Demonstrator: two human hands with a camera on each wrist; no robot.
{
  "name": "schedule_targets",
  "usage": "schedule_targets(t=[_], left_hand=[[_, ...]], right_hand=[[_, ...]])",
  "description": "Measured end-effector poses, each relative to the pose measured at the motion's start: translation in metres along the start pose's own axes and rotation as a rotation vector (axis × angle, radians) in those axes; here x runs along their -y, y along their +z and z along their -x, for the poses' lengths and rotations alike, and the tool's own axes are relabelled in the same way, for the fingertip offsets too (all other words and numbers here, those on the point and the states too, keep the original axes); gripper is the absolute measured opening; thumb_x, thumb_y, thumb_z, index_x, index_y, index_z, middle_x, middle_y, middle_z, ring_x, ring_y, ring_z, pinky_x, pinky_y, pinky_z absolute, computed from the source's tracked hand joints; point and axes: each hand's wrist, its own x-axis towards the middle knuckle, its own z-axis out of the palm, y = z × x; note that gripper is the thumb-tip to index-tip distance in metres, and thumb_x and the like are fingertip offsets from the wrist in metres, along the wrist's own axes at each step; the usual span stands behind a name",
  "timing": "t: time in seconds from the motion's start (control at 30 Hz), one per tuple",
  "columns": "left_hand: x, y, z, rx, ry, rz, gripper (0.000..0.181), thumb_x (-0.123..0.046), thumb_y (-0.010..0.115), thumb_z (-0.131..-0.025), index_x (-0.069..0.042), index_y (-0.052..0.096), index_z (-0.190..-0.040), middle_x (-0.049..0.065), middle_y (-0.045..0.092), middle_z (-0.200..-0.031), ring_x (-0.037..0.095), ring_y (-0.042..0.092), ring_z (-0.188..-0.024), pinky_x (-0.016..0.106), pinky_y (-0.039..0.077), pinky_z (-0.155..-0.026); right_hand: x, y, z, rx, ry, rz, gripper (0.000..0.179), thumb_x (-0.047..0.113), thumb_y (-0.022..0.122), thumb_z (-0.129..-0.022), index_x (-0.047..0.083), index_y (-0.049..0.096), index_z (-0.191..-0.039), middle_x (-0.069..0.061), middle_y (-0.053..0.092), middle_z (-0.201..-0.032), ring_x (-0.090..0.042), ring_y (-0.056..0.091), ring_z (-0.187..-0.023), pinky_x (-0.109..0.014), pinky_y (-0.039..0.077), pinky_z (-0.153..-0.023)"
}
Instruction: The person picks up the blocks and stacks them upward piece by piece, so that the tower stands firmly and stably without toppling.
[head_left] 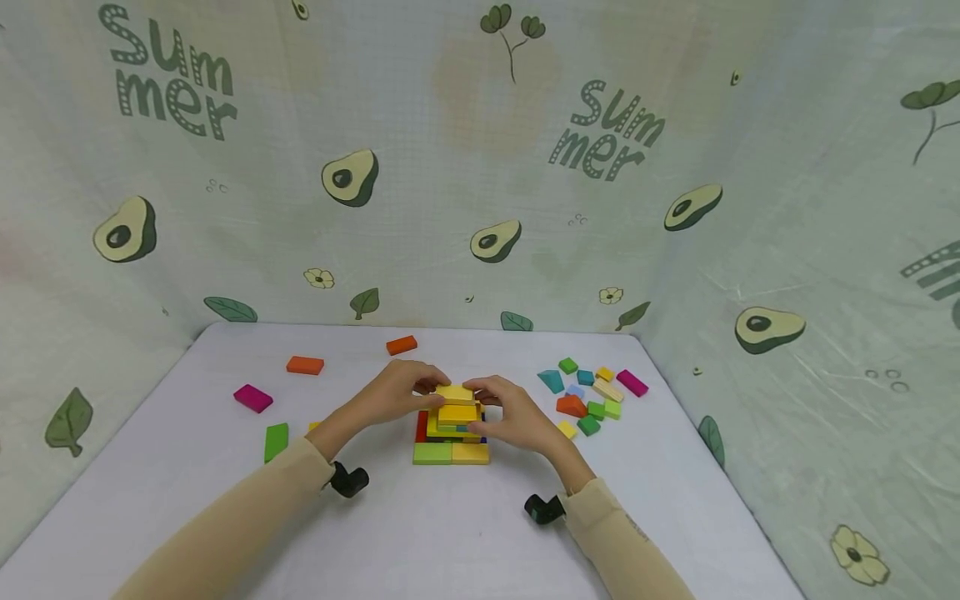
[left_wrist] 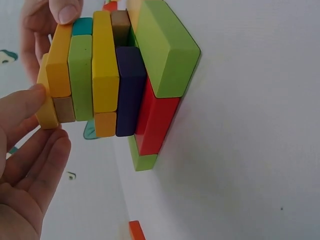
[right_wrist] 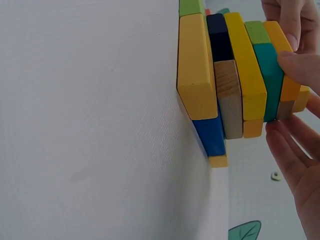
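A stepped tower of coloured blocks (head_left: 433, 452) stands on the white table, narrowing upward in layers. At its top, my left hand (head_left: 401, 393) pinches a pale yellow block (head_left: 455, 394) by its left end, thumb in front. From the right side my right hand (head_left: 512, 417) grips the upper layers, its thumb on the orange-yellow block (right_wrist: 286, 47) just under the top. Its other fingers sit by the teal block (right_wrist: 270, 75) and a small wooden one behind. Lower down, the left wrist view shows a yellow block (left_wrist: 105, 60), a dark blue block (left_wrist: 131, 90) and a red block (left_wrist: 159, 120).
Loose blocks, among them a red-orange block (head_left: 572, 406) and a teal triangle (head_left: 551, 381), lie in a group to the right. A magenta block (head_left: 253, 398), a green block (head_left: 276, 441) and two orange blocks, one at far left (head_left: 305, 365), lie left and behind. Printed cloth (head_left: 420, 275) hangs behind the table.
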Motion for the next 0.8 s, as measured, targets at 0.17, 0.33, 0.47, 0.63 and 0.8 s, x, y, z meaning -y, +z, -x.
schedule_targets(t=[0.17, 0.33, 0.47, 0.63, 0.8], left_hand=[[-0.0039, 0.001, -0.0005, 0.008, 0.019, 0.005, 0.033, -0.028, 0.08, -0.097, -0.013, 0.076, -0.126, -0.003, 0.076, -0.115, 0.009, 0.068, -0.097, 0.029, 0.061, -0.092], [-0.0058, 0.0005, 0.001, 0.008, 0.019, 0.015, 0.032, -0.028, 0.08, -0.098, -0.013, 0.075, -0.126, -0.003, 0.077, -0.113, 0.01, 0.07, -0.098, 0.031, 0.061, -0.093], [-0.0076, 0.0004, 0.0004, 0.009, 0.016, 0.015, 0.032, -0.027, 0.079, -0.098, -0.012, 0.074, -0.126, -0.003, 0.077, -0.112, 0.01, 0.07, -0.098, 0.031, 0.061, -0.093], [-0.0086, 0.0014, -0.0009, 0.009, 0.02, 0.014, 0.032, -0.027, 0.079, -0.098, -0.012, 0.074, -0.125, -0.003, 0.076, -0.111, 0.009, 0.069, -0.097, 0.03, 0.061, -0.092], [-0.0079, 0.0023, -0.0022, 0.01, 0.009, 0.019, 0.031, -0.026, 0.08, -0.098, -0.013, 0.074, -0.125, -0.004, 0.076, -0.11, 0.009, 0.069, -0.096, 0.03, 0.061, -0.092]], right_hand=[[0.0006, 0.0007, -0.0005, -0.001, -0.003, 0.011, 0.061, 0.015, 0.085, -0.092, 0.016, 0.058, -0.147, -0.001, 0.06, -0.145, -0.015, 0.063, -0.127, -0.034, 0.053, -0.11], [0.0019, 0.0002, -0.0015, -0.002, -0.007, 0.014, 0.061, 0.016, 0.086, -0.092, 0.016, 0.059, -0.147, 0.0, 0.061, -0.146, -0.015, 0.063, -0.126, -0.034, 0.053, -0.11], [0.0013, -0.0004, -0.0014, -0.007, -0.01, 0.017, 0.061, 0.015, 0.086, -0.092, 0.016, 0.059, -0.147, 0.0, 0.061, -0.146, -0.015, 0.064, -0.126, -0.034, 0.053, -0.109], [-0.0003, -0.0006, -0.0003, -0.008, -0.009, 0.012, 0.061, 0.016, 0.086, -0.092, 0.015, 0.059, -0.147, 0.0, 0.061, -0.146, -0.016, 0.064, -0.126, -0.034, 0.054, -0.109], [-0.0003, -0.0007, -0.0001, -0.008, -0.005, 0.005, 0.061, 0.016, 0.086, -0.092, 0.015, 0.059, -0.146, 0.0, 0.061, -0.146, -0.015, 0.064, -0.126, -0.034, 0.053, -0.109]])
